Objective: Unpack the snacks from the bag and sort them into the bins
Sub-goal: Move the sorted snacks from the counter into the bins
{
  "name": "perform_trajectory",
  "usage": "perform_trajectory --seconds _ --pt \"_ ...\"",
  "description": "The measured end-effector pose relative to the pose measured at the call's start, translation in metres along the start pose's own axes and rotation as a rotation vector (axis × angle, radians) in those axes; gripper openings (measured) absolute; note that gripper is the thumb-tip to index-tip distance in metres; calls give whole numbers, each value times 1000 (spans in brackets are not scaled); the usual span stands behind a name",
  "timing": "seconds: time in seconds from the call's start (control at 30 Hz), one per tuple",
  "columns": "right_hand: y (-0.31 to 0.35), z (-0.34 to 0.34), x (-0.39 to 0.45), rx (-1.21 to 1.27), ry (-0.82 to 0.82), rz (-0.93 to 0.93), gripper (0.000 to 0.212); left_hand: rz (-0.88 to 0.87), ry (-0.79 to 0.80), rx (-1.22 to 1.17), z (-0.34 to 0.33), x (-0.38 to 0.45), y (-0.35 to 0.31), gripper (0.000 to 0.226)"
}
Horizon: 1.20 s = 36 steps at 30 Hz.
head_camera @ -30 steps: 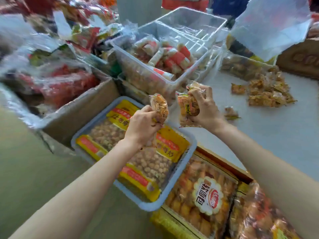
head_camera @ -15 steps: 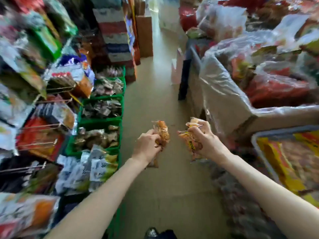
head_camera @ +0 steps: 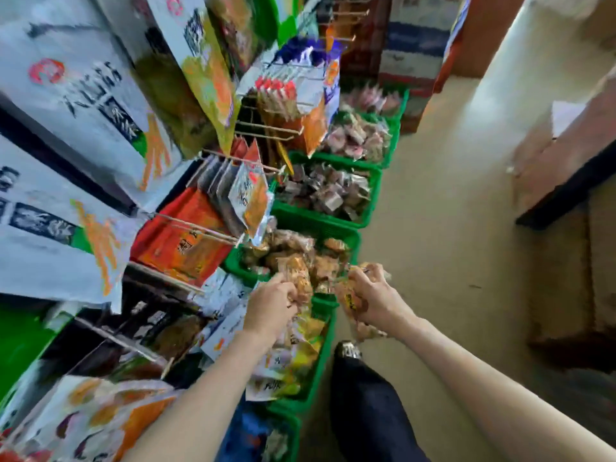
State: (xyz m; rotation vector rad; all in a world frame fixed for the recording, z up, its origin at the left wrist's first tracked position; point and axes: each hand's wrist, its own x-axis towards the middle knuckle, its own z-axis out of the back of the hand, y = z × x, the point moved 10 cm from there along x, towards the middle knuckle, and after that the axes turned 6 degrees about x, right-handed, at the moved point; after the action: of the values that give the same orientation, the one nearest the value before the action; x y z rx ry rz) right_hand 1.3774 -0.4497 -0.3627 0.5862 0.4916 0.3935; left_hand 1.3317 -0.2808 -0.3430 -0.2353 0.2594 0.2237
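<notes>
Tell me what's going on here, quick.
A person is stocking snacks in a shop aisle. The left hand grips an orange-brown snack packet, and the right hand holds a bunch of similar packets. Both hands hover over a green bin that already holds matching packets, in a row of green bins along the floor below racks of hanging bags. Nothing has been dropped in yet.

Single head-worn view, facing forward and down, close over hands point(head_camera: 270, 303)
</notes>
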Motion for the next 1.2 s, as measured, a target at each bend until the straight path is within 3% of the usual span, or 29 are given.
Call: perform_trajectory --seconds 0.13,0.3,0.43,0.5,0.67,0.87,1.03,1.2 --pt "-53 -34 138 60 61 -78 77 150 -20 -106 -42 121 27 2" --pt "-87 -90 263 117 169 -80 94 192 -21 -103 -94 230 55 13" --pt "-90 -118 299 188 297 -49 96 156 216 -16 -129 266 66 65" --pt "-97 -119 298 193 364 -108 91 197 359 5 -140 264 72 69" --pt "-114 -68 267 133 345 -263 79 321 451 33 -124 225 69 61" --pt "-98 9 190 125 219 -327 64 180 408 83 -63 176 17 56" --pt "-85 69 79 73 94 -375 66 -176 250 294 0 108 -73 51" --pt "-116 157 -131 37 -193 -483 56 -602 184 516 11 -30 -205 44"
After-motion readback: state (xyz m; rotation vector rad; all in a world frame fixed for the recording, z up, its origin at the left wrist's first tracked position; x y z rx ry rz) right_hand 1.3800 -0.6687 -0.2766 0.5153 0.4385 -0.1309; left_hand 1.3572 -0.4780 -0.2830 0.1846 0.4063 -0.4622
